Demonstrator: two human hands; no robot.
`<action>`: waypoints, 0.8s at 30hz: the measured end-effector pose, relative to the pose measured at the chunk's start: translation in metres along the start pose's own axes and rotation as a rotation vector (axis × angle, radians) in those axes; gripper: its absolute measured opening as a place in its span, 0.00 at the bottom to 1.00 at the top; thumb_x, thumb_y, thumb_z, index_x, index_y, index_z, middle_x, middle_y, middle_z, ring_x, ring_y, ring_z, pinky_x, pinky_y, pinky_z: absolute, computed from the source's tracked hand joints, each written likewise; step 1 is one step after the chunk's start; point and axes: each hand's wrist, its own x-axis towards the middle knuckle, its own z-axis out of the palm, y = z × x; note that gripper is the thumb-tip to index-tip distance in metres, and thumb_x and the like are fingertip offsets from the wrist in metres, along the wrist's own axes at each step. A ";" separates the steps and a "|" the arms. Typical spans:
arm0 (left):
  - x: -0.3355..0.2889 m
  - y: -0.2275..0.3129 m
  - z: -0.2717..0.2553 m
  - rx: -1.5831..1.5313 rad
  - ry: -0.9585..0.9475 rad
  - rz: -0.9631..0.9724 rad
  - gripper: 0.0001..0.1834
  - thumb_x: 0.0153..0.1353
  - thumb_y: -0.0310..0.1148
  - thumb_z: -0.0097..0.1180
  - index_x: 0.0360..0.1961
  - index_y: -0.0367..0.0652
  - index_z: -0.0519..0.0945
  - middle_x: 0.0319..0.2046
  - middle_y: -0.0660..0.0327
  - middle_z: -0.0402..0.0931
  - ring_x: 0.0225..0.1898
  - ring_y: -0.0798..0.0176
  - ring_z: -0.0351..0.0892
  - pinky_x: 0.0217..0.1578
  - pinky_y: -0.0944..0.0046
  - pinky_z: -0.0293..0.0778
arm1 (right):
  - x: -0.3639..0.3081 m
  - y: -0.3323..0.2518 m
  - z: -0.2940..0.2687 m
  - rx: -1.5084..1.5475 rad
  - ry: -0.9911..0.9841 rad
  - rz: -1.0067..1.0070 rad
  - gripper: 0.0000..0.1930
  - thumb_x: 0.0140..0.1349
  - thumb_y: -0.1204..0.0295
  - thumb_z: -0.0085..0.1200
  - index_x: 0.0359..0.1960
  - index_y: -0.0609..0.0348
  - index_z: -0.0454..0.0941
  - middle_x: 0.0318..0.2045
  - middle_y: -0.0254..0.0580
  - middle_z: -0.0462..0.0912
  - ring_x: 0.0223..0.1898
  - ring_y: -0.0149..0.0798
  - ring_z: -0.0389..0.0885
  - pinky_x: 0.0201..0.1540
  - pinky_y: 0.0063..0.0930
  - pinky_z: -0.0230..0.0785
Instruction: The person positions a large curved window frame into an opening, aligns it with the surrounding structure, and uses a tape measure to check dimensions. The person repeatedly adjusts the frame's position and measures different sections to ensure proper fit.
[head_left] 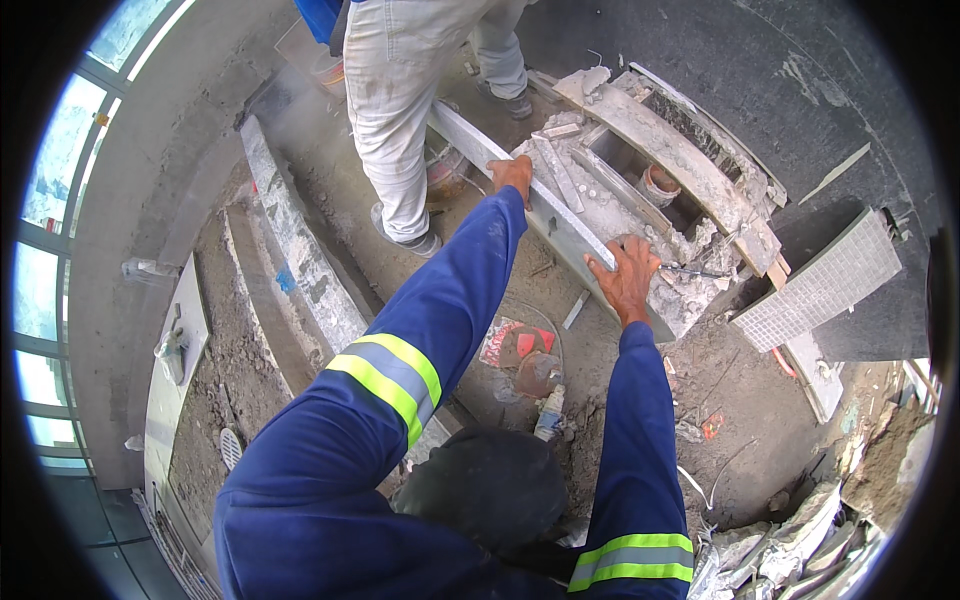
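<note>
A long, narrow grey stone slab (562, 236) stands on its edge and runs diagonally, from beside a co-worker's legs toward the middle right. My left hand (513, 178) is closed over its pale top edge, farther along. Nearer the close end, my right hand (628, 277) grips the same edge, with its fingers over the top. Just beyond that hand lies a thin dark metal tool (695, 271), whose kind I cannot make out. Rubble-covered masonry (615, 200) sits directly behind the slab.
A co-worker in pale trousers (388, 120) stands at the slab's far end. A long stone kerb (310, 255) lies left. A mosaic-tiled panel (825, 285) leans at right; broken debris (790, 540) is heaped lower right. Below the slab are a red-and-white bag (497, 342) and cable.
</note>
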 end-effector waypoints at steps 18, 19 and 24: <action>0.000 -0.001 -0.001 0.017 0.008 0.022 0.50 0.65 0.33 0.57 0.82 0.48 0.42 0.80 0.44 0.51 0.75 0.22 0.57 0.62 0.09 0.64 | 0.000 -0.002 -0.003 -0.017 0.004 -0.003 0.23 0.53 0.52 0.75 0.46 0.53 0.90 0.51 0.41 0.78 0.60 0.48 0.69 0.62 0.50 0.55; -0.002 -0.001 0.000 0.031 0.007 0.020 0.49 0.65 0.33 0.57 0.82 0.47 0.43 0.80 0.44 0.52 0.75 0.22 0.57 0.62 0.09 0.65 | 0.000 -0.002 -0.004 -0.017 0.003 -0.006 0.24 0.54 0.51 0.75 0.46 0.54 0.89 0.50 0.41 0.78 0.60 0.49 0.70 0.62 0.51 0.55; 0.002 -0.004 -0.003 0.024 -0.004 0.037 0.48 0.64 0.33 0.57 0.81 0.45 0.45 0.80 0.45 0.52 0.75 0.24 0.58 0.62 0.09 0.65 | 0.002 -0.009 -0.010 -0.003 -0.004 -0.006 0.25 0.53 0.50 0.74 0.45 0.54 0.89 0.49 0.40 0.78 0.59 0.48 0.70 0.61 0.49 0.54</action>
